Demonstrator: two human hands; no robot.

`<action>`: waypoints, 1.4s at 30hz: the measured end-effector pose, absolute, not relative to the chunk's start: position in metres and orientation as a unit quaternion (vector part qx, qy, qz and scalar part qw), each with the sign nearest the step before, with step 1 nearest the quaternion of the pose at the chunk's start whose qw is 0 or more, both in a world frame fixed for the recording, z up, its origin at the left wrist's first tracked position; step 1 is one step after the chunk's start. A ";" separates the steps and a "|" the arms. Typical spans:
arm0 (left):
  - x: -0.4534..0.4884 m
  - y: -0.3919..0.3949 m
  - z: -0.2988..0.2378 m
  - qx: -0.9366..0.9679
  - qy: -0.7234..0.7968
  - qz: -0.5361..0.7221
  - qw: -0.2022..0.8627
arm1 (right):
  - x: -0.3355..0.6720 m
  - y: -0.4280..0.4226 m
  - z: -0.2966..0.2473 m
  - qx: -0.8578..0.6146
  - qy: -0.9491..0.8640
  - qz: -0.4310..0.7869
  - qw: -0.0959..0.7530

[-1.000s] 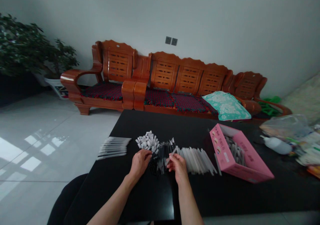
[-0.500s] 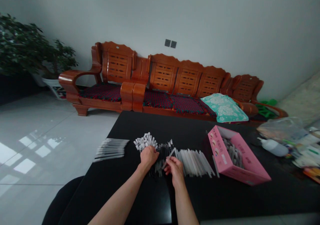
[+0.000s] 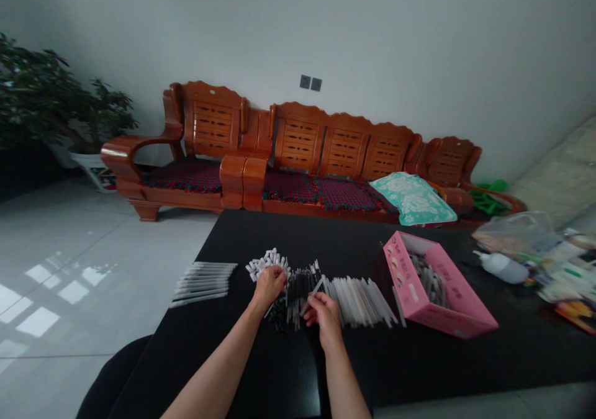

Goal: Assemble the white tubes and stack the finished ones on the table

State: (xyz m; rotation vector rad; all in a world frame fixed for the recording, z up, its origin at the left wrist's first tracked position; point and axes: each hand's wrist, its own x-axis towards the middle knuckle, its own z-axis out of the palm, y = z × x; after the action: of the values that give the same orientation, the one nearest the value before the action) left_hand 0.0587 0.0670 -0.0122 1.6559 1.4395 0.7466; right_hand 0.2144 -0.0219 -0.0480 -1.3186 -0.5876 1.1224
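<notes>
My left hand point(image 3: 269, 284) is curled over the near edge of a heap of small white caps point(image 3: 265, 263) on the black table point(image 3: 298, 357); its fingers are closed, and what they hold is hidden. My right hand point(image 3: 323, 313) pinches a thin whitish pen tube point(image 3: 313, 293) that slants up to the left. Between the hands lies a pile of dark pen refills point(image 3: 298, 285). A row of white pen tubes point(image 3: 361, 292) lies just right of my right hand.
A neat row of finished white pens point(image 3: 205, 279) lies at the table's left edge. An open pink box point(image 3: 435, 292) with pens inside stands to the right. A white bottle point(image 3: 500, 265) and clutter fill the far right. A wooden sofa point(image 3: 298, 158) stands behind.
My left hand moved forward from the refill pile to the heap of white caps and closed there. My right hand stayed put with the tube. The view drifted slightly right.
</notes>
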 end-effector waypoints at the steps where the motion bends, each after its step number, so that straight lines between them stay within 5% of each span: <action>1: 0.055 0.065 -0.012 0.639 0.545 0.317 0.440 | 0.214 -0.022 -0.047 -0.572 -0.249 0.483 0.615; 5: 0.043 0.043 -0.016 0.555 0.432 0.396 0.590 | 0.212 -0.017 -0.030 -0.556 -0.223 0.442 0.667; 11: 0.035 0.005 -0.011 0.557 0.416 0.367 0.619 | 0.207 -0.005 0.006 -0.500 -0.170 0.398 0.750; 30: 0.040 0.006 -0.006 0.560 0.416 0.396 0.598 | 0.186 -0.003 0.011 -0.513 -0.209 0.438 0.709; 42: 0.063 0.023 0.007 0.291 0.445 0.632 0.564 | 0.137 -0.013 0.005 -0.479 -0.204 0.553 0.651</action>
State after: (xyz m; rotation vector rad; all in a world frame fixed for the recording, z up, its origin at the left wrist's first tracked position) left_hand 0.0631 0.0233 0.0074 0.6840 1.0473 1.4881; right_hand 0.1374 -0.0129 0.0050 -1.0885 -0.4628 1.2551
